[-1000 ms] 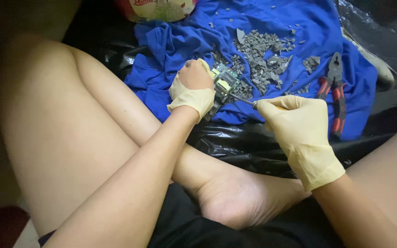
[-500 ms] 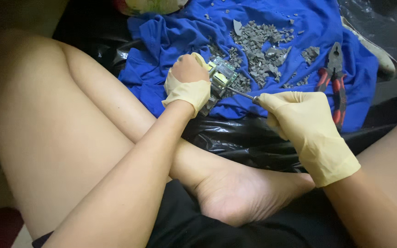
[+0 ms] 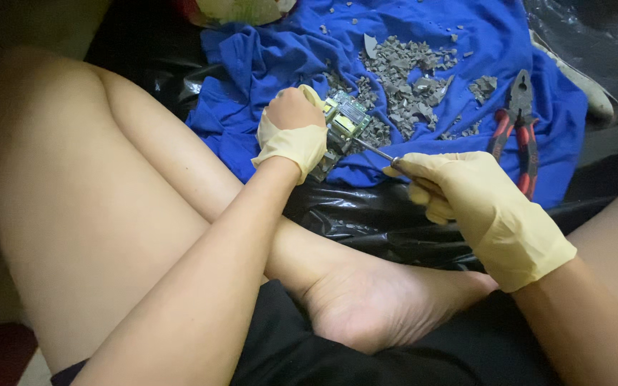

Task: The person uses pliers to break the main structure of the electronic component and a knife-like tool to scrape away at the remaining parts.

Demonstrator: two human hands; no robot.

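Note:
My left hand (image 3: 293, 129), in a torn yellow glove, grips a small green circuit board with components (image 3: 345, 123) and holds it against the blue cloth (image 3: 266, 64). In a yellow glove too, my right hand (image 3: 473, 207) is closed around a thin metal tool (image 3: 375, 151). The tool's tip touches the near edge of the board. Most of the tool's handle is hidden inside the fist.
A pile of grey broken pieces (image 3: 409, 75) lies on the cloth behind the board. Red-handled pliers (image 3: 516, 129) lie at the right. Black plastic sheeting (image 3: 366, 214) covers the floor. My bare crossed legs and foot (image 3: 366, 300) fill the foreground.
The view has shifted slightly, so hands and cloth sit a little lower in the frame. My right hand has drawn nearer to the board, tool tip still against it.

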